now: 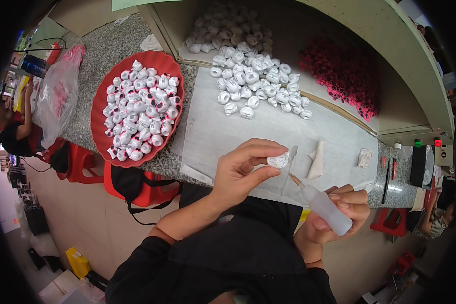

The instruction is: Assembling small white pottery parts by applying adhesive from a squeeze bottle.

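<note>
My left hand [238, 173] pinches a small rounded white piece [278, 160] between thumb and fingers, over the near part of a white sheet [203, 133]. In my right hand [350, 205] is a translucent squeeze bottle [327, 207], tilted with its thin nozzle pointing up and left. The nozzle tip lies close to the white piece, with a gap between them. Many similar white pieces [253, 77] are heaped on the far part of the sheet and back into the open cabinet. A folded tissue [316, 161] rests near the bottle's nozzle.
A red scalloped bowl [99, 133] full of white pieces with pink and black parts stands at left. Pink pieces [347, 76] lie heaped in the cabinet [410, 81]. A crumpled tissue [365, 158] sits at right. Red stools [142, 188] stand below; other people are at both sides.
</note>
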`<state>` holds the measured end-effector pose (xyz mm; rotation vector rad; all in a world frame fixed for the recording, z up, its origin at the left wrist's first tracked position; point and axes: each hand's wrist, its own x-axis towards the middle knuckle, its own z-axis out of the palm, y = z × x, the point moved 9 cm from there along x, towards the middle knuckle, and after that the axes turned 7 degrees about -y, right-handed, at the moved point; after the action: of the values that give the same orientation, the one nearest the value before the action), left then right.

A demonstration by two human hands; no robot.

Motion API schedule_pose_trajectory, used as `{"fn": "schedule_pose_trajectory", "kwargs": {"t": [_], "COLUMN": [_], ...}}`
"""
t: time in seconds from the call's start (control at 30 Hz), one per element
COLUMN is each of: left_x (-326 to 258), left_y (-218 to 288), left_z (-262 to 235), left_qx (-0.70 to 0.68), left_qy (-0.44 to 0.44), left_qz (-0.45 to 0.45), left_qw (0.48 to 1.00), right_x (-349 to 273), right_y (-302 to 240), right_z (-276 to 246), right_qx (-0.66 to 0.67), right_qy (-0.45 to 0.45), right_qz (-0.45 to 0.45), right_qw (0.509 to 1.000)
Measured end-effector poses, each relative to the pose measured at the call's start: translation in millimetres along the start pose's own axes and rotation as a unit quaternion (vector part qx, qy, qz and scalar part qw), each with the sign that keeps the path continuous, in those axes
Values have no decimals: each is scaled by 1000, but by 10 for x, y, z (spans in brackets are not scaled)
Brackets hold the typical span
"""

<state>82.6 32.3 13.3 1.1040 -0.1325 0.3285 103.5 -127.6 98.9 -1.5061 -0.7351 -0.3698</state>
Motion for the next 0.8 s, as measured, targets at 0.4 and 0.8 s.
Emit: {"fn": "schedule_pose_trajectory", "kwargs": {"t": [0.4, 0.8], "left_x": [7, 12], "left_y": [33, -18], "left_z": [33, 38], "left_qx": [3, 0], "left_qy": [-5, -6], "left_qz": [-12, -38], "left_qw": [1000, 999], "right_x": [-1, -17], "right_y": [8, -2], "right_z": [-10, -19], "right_qx": [-11, -29], "right_qy": [-16, 9], "right_qz": [-7, -22], "right_qw": [1000, 999]}}
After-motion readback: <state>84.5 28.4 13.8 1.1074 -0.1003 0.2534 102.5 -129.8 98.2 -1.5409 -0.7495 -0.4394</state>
